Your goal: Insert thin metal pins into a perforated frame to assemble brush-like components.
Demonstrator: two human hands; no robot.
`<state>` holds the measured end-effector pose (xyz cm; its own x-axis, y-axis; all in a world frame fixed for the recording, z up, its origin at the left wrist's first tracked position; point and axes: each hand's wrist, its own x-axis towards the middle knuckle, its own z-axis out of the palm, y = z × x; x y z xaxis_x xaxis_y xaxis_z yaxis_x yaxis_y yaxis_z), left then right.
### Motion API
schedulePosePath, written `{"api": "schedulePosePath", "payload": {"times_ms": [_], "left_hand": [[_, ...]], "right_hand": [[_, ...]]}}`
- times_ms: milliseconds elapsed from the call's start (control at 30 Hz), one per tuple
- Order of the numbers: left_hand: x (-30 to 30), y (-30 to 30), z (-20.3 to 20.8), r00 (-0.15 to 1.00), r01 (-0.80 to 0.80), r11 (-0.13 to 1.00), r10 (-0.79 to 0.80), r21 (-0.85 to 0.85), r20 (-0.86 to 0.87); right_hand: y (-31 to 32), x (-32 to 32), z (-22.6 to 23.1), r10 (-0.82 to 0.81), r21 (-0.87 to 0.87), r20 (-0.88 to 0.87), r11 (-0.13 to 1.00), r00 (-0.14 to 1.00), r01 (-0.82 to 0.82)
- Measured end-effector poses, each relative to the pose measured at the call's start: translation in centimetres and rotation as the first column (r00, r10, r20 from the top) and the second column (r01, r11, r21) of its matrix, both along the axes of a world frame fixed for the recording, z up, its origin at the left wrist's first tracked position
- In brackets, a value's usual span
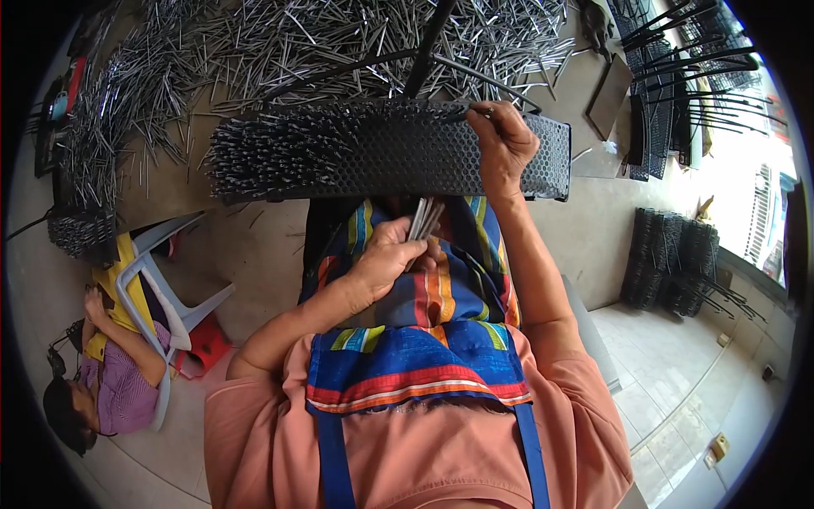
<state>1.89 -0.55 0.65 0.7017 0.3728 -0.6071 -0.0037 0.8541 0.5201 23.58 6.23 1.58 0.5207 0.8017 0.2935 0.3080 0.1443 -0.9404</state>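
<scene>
Across my lap lies a long dark perforated metal panel (424,157), full of small round holes. Thin metal pins (275,153) stand crowded together in its left part, while bare holes show over the middle and right. My left hand (386,259) is closed around a bundle of thin grey metal strips (421,219), held over my striped apron just in front of the panel. At the panel's right part, near its far edge, my right hand (506,144) is closed with thumb and fingertips pinched together; what lies between them is too small to make out.
Beyond the panel, a heap of loose metal strips (339,51) covers the surface, with dark bars (428,51) crossing it. At left a person (127,373) sits on a grey plastic chair (199,310). Stacked black perforated racks (670,259) stand at right, below a bright opening.
</scene>
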Motion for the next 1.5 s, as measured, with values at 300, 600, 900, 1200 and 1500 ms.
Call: {"api": "schedulePosePath", "payload": {"times_ms": [300, 600, 900, 1200, 1500], "left_hand": [[1.8, 1.9, 1.0, 0.955, -0.296, 0.955, 0.296, 0.012, -0.011], [2.5, 3.2, 0.9, 0.939, -0.341, 0.939, 0.343, 0.051, -0.041], [3.0, 3.5, 0.7, 0.917, -0.394, 0.919, 0.393, -0.018, -0.067], [3.3, 3.5, 0.6, 0.93, -0.361, 0.931, 0.357, -0.044, -0.09], [3.5, 3.8, 0.7, 0.925, -0.377, 0.925, 0.375, -0.042, -0.059]], "right_hand": [[0.7, -0.1, 0.3, 0.109, 0.007, 0.188, 0.994, 0.976, -0.112], [0.5, 0.2, 0.7, 0.138, -0.036, 0.223, 0.99, 0.965, -0.133], [0.2, 0.5, 1.1, 0.207, -0.061, 0.336, 0.978, 0.919, -0.198], [-1.4, 0.0, -0.6, 0.1, -0.032, 0.149, 0.995, 0.984, -0.096], [-1.1, 0.0, -1.0, 0.123, -0.047, 0.083, 0.992, 0.989, -0.12]]}}
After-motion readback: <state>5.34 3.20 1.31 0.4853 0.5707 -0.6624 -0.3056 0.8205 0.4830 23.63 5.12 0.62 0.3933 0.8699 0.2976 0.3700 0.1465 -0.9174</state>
